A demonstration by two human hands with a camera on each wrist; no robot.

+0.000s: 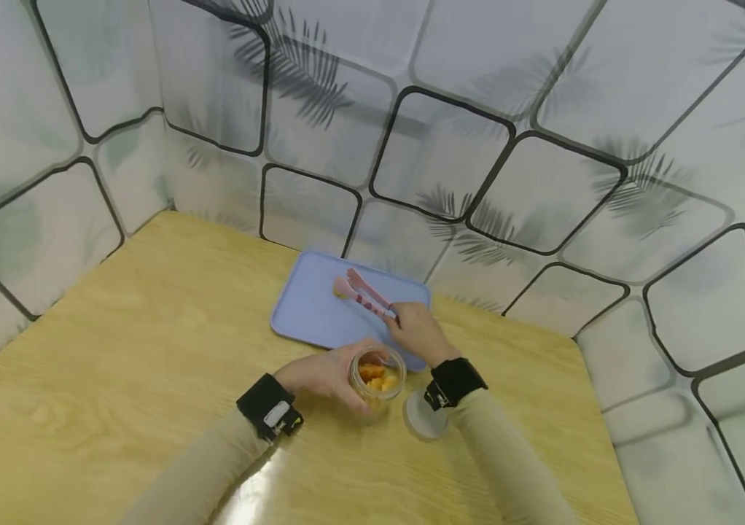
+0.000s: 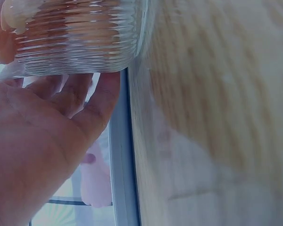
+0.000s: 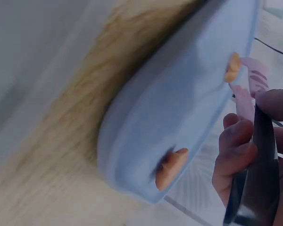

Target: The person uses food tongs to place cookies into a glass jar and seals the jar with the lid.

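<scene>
The left hand [image 1: 320,373] grasps a ribbed clear glass jar [image 1: 380,376] of orange food pieces, tilted just off the near edge of the pale blue rectangular plastic tray [image 1: 310,310]. The right hand [image 1: 420,333] clenches pink plastic tongs [image 1: 364,293], whose tips meet 1 orange food piece [image 3: 233,67] near the tray's far edge. A weak squeeze could let this piece slip; further tilt could spill the jar onto the wooden tabletop [image 1: 136,350]. The round grey lid [image 1: 423,417] lies beside the right wrist.

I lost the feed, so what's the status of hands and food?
Left hand grips jar of orange pieces. Right hand holds pink tongs at a piece on blue tray. Lid beside jar, nothing blocking.
</scene>
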